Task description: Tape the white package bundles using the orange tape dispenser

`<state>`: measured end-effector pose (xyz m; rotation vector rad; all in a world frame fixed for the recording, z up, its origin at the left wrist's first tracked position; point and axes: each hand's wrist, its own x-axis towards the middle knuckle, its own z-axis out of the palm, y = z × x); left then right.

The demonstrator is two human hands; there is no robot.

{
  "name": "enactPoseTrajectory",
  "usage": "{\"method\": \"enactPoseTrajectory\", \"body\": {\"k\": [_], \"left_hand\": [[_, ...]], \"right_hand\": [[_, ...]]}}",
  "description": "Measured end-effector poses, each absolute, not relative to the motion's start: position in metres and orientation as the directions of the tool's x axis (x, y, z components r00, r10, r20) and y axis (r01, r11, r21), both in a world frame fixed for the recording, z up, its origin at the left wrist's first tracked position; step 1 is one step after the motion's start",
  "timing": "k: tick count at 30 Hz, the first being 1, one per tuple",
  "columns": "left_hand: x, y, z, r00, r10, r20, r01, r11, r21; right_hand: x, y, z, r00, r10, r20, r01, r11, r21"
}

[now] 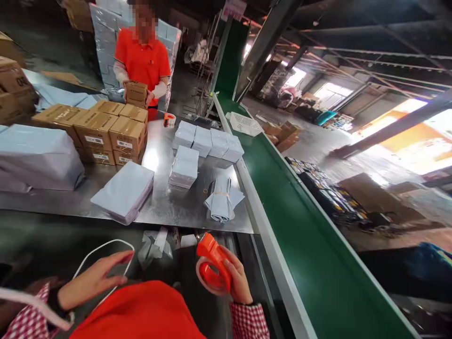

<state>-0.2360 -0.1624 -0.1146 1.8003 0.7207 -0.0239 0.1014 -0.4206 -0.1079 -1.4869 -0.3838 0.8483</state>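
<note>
My right hand (236, 278) grips the orange tape dispenser (213, 268); my left hand (92, 280) hovers open beside a white cable (106, 245).

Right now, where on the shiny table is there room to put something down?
Bare metal table shows between the cardboard boxes and the wrapped packets, and between the flat bag stack and folded bags. The left side is crowded.
</note>
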Motion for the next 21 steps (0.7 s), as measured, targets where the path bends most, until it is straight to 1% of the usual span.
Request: {"method": "enactPoseTrajectory", "body": {"k": [1, 3, 4, 7, 9, 10, 12, 14, 17, 21], "left_hand": [[-0.216, -0.171, -0.102, 0.836, 0.38, -0.397, 0.449, -0.055, 0.892], [-0.174, -0.193, -0.083, 0.867, 0.246, -0.433, 0.391, 0.203, 0.898], [-0.153, -0.207, -0.077, 0.87, 0.231, -0.435, 0.358, 0.31, 0.881], [-0.096, -0.256, -0.07, 0.838, 0.298, -0.458, 0.22, 0.582, 0.783], [-0.064, -0.294, -0.073, 0.83, 0.324, -0.454, 0.091, 0.723, 0.684], [-0.05, -0.312, -0.075, 0.84, 0.327, -0.433, 0.023, 0.775, 0.631], [-0.029, -0.344, -0.081, 0.851, 0.35, -0.392, -0.101, 0.841, 0.532], [-0.015, -0.371, -0.088, 0.829, 0.373, -0.416, -0.162, 0.873, 0.46], [-0.004, -0.397, -0.1, 0.77, 0.388, -0.507, -0.184, 0.896, 0.405], [0.003, -0.415, -0.11, 0.725, 0.388, -0.57, -0.175, 0.903, 0.392]], "right_hand": [[0.109, -0.421, -0.105, 0.648, 0.722, -0.242, -0.231, -0.117, -0.966], [0.127, -0.425, -0.099, 0.597, 0.783, -0.175, -0.158, -0.1, -0.982], [0.138, -0.429, -0.096, 0.559, 0.819, -0.134, -0.103, -0.092, -0.99], [0.169, -0.446, -0.084, 0.432, 0.901, 0.032, 0.149, -0.036, -0.988], [0.186, -0.461, -0.077, 0.306, 0.942, 0.136, 0.333, 0.028, -0.942], [0.193, -0.469, -0.075, 0.235, 0.956, 0.175, 0.399, 0.069, -0.914], [0.203, -0.484, -0.074, 0.106, 0.969, 0.225, 0.468, 0.151, -0.871], [0.21, -0.498, -0.077, 0.059, 0.965, 0.255, 0.495, 0.194, -0.847], [0.217, -0.515, -0.081, 0.067, 0.977, 0.204, 0.504, 0.143, -0.852], [0.221, -0.524, -0.079, 0.071, 0.99, 0.119, 0.487, 0.07, -0.871]]}}
